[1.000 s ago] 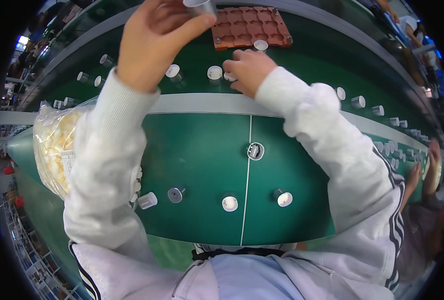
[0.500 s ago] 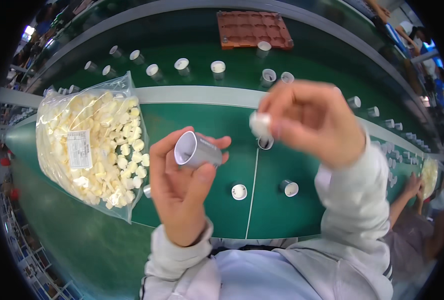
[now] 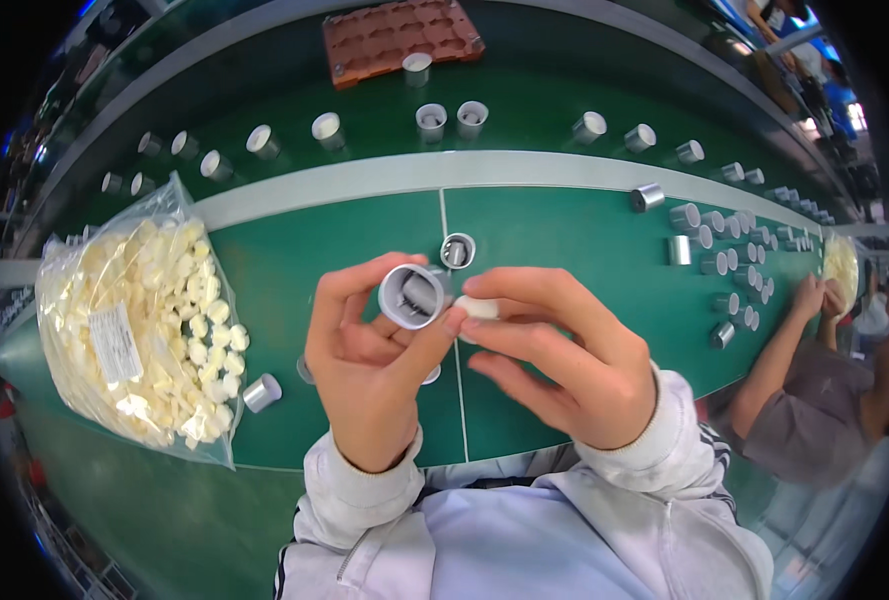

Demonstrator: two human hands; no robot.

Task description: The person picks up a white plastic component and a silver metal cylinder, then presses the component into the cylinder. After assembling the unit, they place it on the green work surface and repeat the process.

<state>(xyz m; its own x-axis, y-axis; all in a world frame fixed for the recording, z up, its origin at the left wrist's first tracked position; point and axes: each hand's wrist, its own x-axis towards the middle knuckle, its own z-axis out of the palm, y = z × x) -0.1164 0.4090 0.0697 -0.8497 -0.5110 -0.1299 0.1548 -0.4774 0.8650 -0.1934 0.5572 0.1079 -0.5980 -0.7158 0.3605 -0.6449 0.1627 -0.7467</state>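
My left hand (image 3: 366,375) is closed round a silver-grey cup (image 3: 413,298), tilted so its open mouth faces me. A darker grey cylindrical part shows inside. Between thumb and fingertips, my right hand (image 3: 579,365) pinches a small white plug (image 3: 478,308) close beside the cup's right wall, outside its mouth. Just beyond the hands stands another cup (image 3: 457,251) with a grey part inside. At the left, one small cup (image 3: 262,393) lies tipped near the bag. My left hand partly hides further cups behind it.
A clear bag (image 3: 114,345) full of off-white plugs lies at the left of the green table. Cups, several white-topped, stand on the far belt (image 3: 524,105) beside a reddish-brown tray (image 3: 404,40). Many cups (image 3: 721,262) cluster at the right, near another person's hands (image 3: 809,298).
My right hand has come down and left with the white plug, from above the table to beside the cup. My view has shifted right, showing the cup cluster.
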